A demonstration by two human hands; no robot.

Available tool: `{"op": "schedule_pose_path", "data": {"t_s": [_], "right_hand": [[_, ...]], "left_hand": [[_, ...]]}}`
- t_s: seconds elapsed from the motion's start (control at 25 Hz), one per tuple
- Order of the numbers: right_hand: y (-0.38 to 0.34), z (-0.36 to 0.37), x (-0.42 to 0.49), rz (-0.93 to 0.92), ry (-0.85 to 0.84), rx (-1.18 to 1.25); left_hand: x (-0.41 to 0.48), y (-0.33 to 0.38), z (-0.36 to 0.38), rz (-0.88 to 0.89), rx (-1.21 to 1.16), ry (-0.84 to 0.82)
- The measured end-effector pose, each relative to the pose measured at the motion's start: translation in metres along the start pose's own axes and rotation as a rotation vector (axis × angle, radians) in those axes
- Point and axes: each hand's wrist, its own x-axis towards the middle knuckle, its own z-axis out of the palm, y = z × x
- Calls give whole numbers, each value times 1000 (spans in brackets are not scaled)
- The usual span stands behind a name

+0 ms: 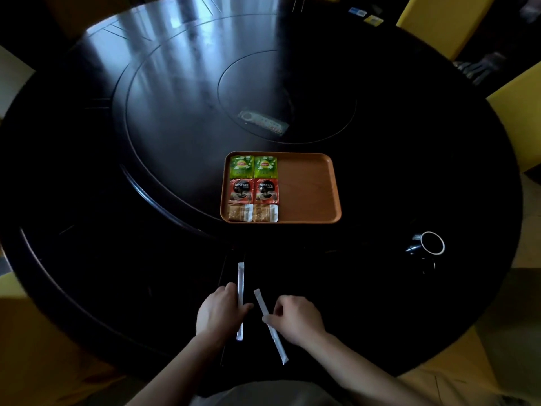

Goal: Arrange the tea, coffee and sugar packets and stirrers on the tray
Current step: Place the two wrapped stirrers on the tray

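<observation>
An orange-brown tray (pixel 310 189) lies on the dark round table. Its left half holds two green tea packets (pixel 253 167), two red coffee packets (pixel 253 191) below them, and two sugar packets (pixel 253 213) along the near edge. Its right half is bare. Near the table's front edge lie two white paper-wrapped stirrers. My left hand (pixel 220 312) pinches the left stirrer (pixel 240 276), which points straight away from me. My right hand (pixel 295 319) pinches the right stirrer (pixel 261 303), which is slanted to the left.
A dark mug with a white rim (pixel 429 244) stands on the table right of the tray. A clear wrapped item (pixel 263 123) lies on the table's inner turning disc beyond the tray. Yellow chairs (pixel 439 22) surround the table.
</observation>
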Motion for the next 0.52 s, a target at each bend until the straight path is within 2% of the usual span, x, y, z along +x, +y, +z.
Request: {"op": "schedule_pose_path", "data": {"t_s": [0.16, 0.32, 0.52], "right_hand": [[-9, 9, -2, -11, -11, -113], [-12, 13, -3, -35, -5, -81], [-15, 8, 1, 4, -30, -58]], "left_hand": [[-4, 0, 3, -48, -80, 51], [-2, -2, -1, -133, -194, 67], [1, -5, -1, -178, -221, 39]]}}
